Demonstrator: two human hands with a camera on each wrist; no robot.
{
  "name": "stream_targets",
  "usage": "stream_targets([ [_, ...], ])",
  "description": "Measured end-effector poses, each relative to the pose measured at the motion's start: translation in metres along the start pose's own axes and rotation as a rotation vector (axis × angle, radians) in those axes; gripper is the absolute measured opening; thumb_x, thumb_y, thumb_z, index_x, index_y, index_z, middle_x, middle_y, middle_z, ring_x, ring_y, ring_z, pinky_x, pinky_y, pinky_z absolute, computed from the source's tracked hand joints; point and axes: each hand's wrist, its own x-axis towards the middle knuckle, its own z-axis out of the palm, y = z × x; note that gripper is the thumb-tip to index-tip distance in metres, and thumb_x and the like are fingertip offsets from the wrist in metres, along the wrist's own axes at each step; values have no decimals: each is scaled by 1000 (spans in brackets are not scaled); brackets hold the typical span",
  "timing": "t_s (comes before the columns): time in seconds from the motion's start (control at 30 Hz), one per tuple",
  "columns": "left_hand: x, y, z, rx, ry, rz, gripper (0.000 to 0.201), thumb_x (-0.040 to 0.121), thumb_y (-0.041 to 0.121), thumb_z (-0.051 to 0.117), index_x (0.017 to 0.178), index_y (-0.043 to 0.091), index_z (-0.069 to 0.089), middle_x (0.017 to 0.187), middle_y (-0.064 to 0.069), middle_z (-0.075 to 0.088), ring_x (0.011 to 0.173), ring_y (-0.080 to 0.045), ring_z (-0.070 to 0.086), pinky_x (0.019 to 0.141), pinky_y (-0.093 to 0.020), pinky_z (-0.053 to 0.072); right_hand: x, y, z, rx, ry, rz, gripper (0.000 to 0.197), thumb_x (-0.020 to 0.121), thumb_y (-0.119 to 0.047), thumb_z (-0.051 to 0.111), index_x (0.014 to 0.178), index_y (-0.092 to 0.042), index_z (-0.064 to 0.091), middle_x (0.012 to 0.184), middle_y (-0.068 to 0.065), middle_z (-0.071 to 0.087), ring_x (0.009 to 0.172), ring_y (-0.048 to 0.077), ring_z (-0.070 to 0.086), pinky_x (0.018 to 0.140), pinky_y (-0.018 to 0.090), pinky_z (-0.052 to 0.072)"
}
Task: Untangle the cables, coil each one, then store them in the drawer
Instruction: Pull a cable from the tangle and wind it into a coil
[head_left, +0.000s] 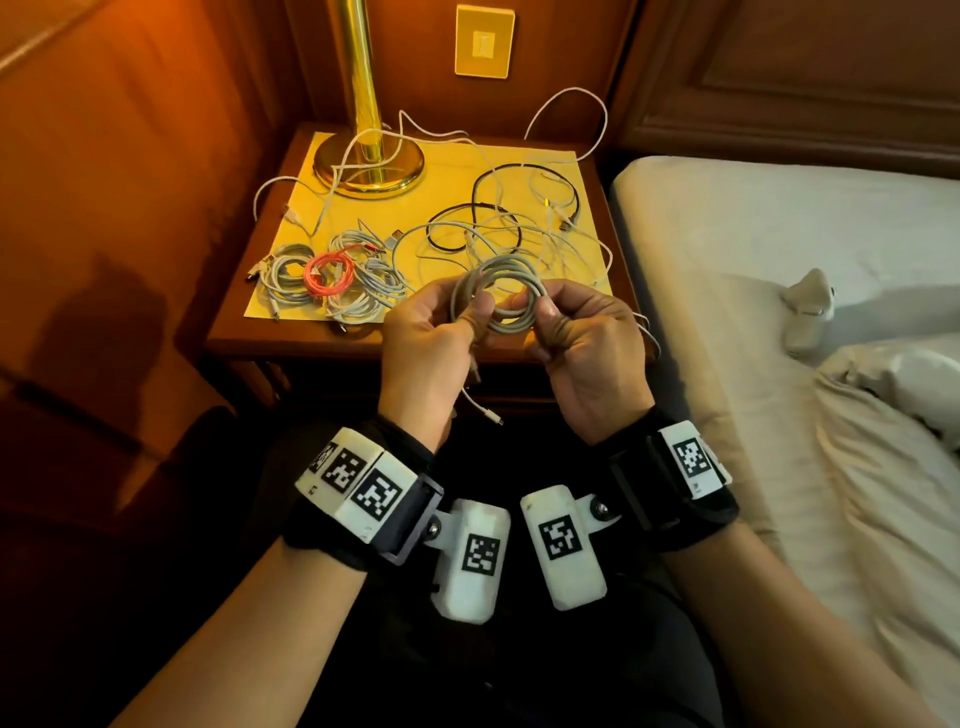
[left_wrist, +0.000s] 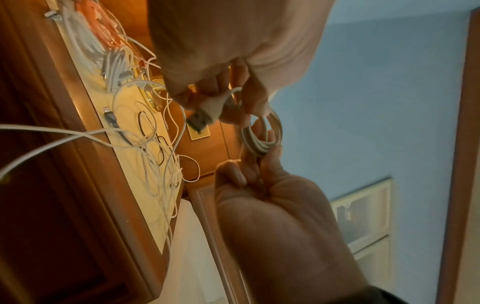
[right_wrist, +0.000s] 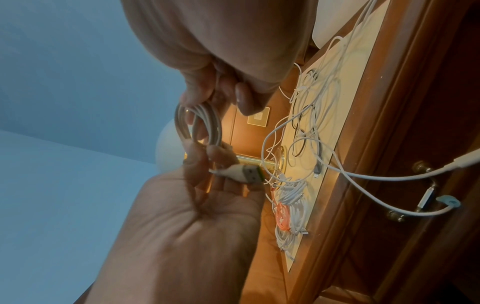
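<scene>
A coil of pale grey cable (head_left: 511, 325) hangs in the air just in front of the wooden nightstand (head_left: 291, 338). My left hand (head_left: 470, 312) pinches its left side and my right hand (head_left: 545, 312) its right. The right wrist view shows the coil (right_wrist: 215, 131) and its USB plug (right_wrist: 246, 172) under my right thumb. The left wrist view shows the same coil (left_wrist: 259, 144) and plug (left_wrist: 198, 121). A loose tail with a small connector (head_left: 496, 420) dangles below my left hand. Several finished coils, one of them red (head_left: 328, 273), lie at the front left. Tangled white and black cables (head_left: 498, 218) cover the middle.
A brass lamp base (head_left: 369, 161) stands at the back left on a yellow mat (head_left: 311, 208). The drawer front with its brass handle (right_wrist: 420, 166) sits below the top. A bed (head_left: 779, 260) borders the right side, and one white cable loops up the wall behind.
</scene>
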Motion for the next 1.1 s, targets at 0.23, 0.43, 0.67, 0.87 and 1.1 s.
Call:
stream_targets([
  [0.23,4,-12,-3,1,-45,-12,10,89,12,64,88,20,70,105,-19,68,79,-31,61,60,-29,50,2,7,-5,-36,-1,20,37,92,11,42,68,-6,65,67,1,68,56,9,53,46,19,26],
  [0.43,7,-15,-3,-155,-54,-72,21,91,4,58,80,12,74,83,-9,72,84,-30,63,78,-39,50,-1,8,-4,-25,-18,40,31,92,11,42,74,-2,63,70,2,68,57,9,50,46,19,27],
  [0.67,13,-18,-11,-303,-142,-109,12,84,10,62,82,7,73,84,-11,72,81,-27,64,80,-37,45,-1,4,-1,0,-47,65,29,92,10,43,73,-2,61,65,2,64,47,6,43,44,20,23],
  [0.87,10,-12,-9,-321,-206,-123,13,89,1,51,84,1,63,74,-5,72,74,-15,69,74,-23,55,2,3,-5,85,-66,155,26,95,6,39,77,1,56,56,-1,58,41,5,26,43,19,20],
  [1.1,10,-17,-7,-226,-168,-144,15,94,7,53,84,8,64,83,-9,68,83,-23,62,90,-43,45,-1,6,-8,175,-151,200,17,79,-3,52,68,-6,65,62,4,59,44,7,24,46,21,20],
])
